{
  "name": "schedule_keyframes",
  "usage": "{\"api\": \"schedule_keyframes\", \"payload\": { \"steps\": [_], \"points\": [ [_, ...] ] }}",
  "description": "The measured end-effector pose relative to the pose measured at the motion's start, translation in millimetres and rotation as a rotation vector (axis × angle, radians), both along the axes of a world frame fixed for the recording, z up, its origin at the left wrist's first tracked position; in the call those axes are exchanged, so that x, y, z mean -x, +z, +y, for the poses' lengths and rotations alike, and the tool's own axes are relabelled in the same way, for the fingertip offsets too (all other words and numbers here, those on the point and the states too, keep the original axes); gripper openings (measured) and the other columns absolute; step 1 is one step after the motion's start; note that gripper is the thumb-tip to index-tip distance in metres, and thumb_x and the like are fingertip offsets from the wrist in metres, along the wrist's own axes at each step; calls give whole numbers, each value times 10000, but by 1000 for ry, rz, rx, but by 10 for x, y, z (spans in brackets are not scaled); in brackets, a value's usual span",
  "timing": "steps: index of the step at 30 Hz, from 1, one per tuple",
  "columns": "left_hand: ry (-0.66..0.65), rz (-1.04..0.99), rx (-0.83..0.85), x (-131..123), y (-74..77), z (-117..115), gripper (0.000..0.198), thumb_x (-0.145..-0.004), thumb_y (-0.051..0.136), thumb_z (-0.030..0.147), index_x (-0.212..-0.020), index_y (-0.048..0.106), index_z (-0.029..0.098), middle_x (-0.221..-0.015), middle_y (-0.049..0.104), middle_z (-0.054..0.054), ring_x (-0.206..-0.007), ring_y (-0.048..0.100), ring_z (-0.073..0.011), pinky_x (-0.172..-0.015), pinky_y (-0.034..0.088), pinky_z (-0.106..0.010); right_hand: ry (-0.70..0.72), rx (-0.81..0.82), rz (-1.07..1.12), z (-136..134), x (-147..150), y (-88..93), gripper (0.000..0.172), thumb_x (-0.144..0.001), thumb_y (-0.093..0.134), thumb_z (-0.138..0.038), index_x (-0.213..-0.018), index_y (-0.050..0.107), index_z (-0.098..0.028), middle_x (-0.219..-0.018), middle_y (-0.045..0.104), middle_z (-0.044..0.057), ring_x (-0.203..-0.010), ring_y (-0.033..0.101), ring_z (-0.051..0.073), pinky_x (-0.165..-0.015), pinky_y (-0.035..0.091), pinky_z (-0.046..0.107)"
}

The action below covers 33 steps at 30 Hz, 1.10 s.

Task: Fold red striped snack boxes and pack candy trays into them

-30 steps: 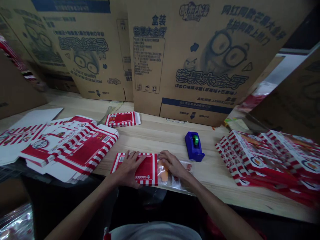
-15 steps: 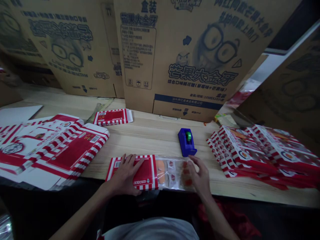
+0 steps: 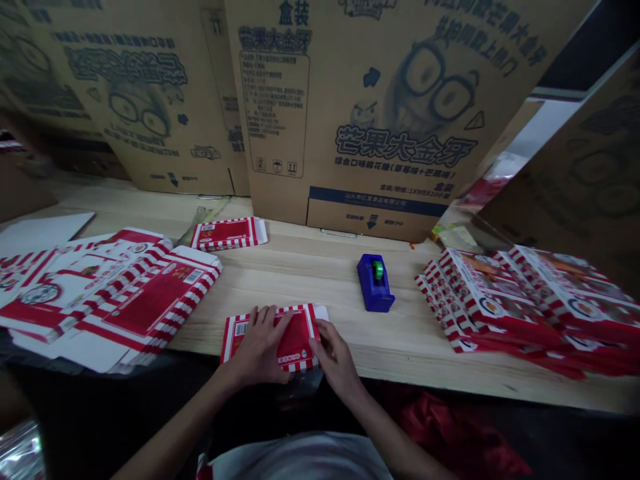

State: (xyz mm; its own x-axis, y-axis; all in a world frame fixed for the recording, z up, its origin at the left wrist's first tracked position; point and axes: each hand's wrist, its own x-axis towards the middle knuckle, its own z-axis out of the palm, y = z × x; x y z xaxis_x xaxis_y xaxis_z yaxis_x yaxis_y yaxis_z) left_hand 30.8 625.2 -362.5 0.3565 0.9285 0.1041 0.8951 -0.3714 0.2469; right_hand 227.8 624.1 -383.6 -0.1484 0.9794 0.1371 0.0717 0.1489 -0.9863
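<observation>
A red-and-white striped candy box (image 3: 299, 330) lies flat at the table's front edge. My left hand (image 3: 260, 343) spans it from above, fingers across the top and thumb by the near side, holding it down. At its right end my right hand (image 3: 336, 357) grips the box's edge with bent fingers. A white end flap (image 3: 321, 312) sticks out just beyond those fingers. Whatever is inside the box is hidden. Behind and to the right stands a blue tape dispenser (image 3: 376, 283) with a green roll, apart from both hands.
Flattened striped boxes (image 3: 145, 300) are piled at left. Another striped box (image 3: 229, 233) lies farther back. Stacked packed boxes (image 3: 505, 300) stand at right. Large brown cartons (image 3: 280, 147) wall off the table's back. Red material (image 3: 440, 427) shows below the table edge.
The clear-wrapped candy pack that stuck out of the box's right end is no longer visible; it has gone inside. My right hand has moved left to the box's end. My left hand stays on top.
</observation>
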Motion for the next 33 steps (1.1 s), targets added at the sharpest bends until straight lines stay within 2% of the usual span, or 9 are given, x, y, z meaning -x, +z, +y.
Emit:
{"api": "schedule_keyframes", "payload": {
  "steps": [4,8,11,14,19,22,27,30,33],
  "points": [
    [346,-93,-117,-10,120,-67,1088,-531,732,568,-1416,330,80,-1251,469,-231,-1137,445,-401,-987,338,-558,-259,-173,8,-15,-46,74,227,-795,680,-305,-919,512,-217,-1146,589,89,-1132,558,239,-983,442,395],
    [543,-203,-146,-251,160,-255,1189,-491,760,617,-1435,283,75,-1223,477,-227,-1108,452,-430,-924,373,-589,-207,0,176,-65,-28,126,404,-712,767,-332,-853,401,-238,-1008,596,43,-862,636,189,-761,535,329],
    [482,-466,-51,-401,36,-417,984,-679,688,547,-1448,262,106,-1224,501,-204,-1125,487,-384,-939,406,-556,-181,149,246,-57,-54,122,388,-746,744,-360,-883,398,-248,-831,633,-10,-701,634,155,-647,529,277],
    [353,-830,58,-438,-142,-516,647,-906,469,383,-1474,225,192,-1362,456,-166,-1256,458,-288,-1045,381,-474,-97,232,233,-35,-184,93,431,-799,693,-382,-1131,448,-257,-1011,687,45,-866,670,199,-779,543,337],
    [320,-1121,215,-403,-295,-567,657,-937,447,370,-1508,149,237,-1548,273,-110,-1421,263,-267,-1177,197,-452,18,253,116,-75,-374,9,553,-860,603,-424,-1362,435,-265,-1409,504,75,-1281,487,235,-1073,398,397],
    [277,-1214,302,-374,-281,-566,692,-911,511,371,-1501,171,247,-1556,266,-98,-1421,269,-271,-1169,231,-432,51,217,73,-113,-404,-10,556,-850,624,-397,-1366,446,-286,-1472,430,39,-1371,373,214,-1122,337,359],
    [235,-1304,378,-358,-301,-563,652,-810,667,349,-1367,351,229,-1364,507,-119,-1206,534,-273,-1002,455,-383,72,165,-21,-132,-411,24,323,-863,608,-387,-1151,562,-248,-1165,629,42,-1062,596,200,-903,481,288],
    [261,-1304,397,-356,-353,-562,482,-789,690,334,-1192,456,215,-1087,630,-68,-926,633,-213,-819,524,-331,87,128,-88,-110,-420,14,174,-888,572,-368,-984,585,-224,-932,640,16,-875,600,175,-795,469,267],
    [304,-1284,319,-340,-354,-522,212,-833,629,339,-957,537,193,-884,618,-27,-801,597,-174,-727,500,-284,90,39,-132,-69,-414,-4,161,-896,552,-343,-838,607,-204,-837,603,13,-808,567,167,-743,435,269]
  ]
}}
